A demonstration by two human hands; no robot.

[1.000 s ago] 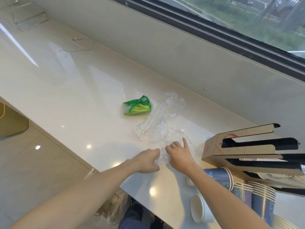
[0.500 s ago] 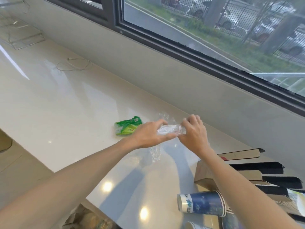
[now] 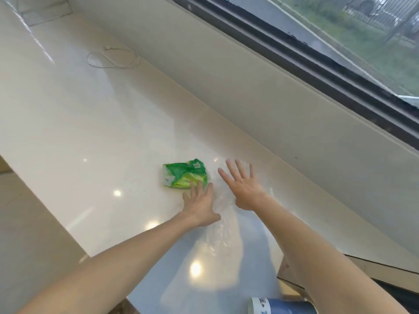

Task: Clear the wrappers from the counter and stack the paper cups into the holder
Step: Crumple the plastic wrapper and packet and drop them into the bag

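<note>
Both hands lie flat with fingers spread on the worktop, gripping nothing: the left hand [image 3: 199, 206] has its fingertips touching the near edge of the crumpled green wrapper [image 3: 184, 174], and the right hand [image 3: 241, 185] presses on the clear plastic wrapper [image 3: 218, 232] that trails back between them. A blue paper cup [image 3: 281, 306] lies on its side at the near right, beside the cardboard cup holder [image 3: 371, 269] near the right edge.
</note>
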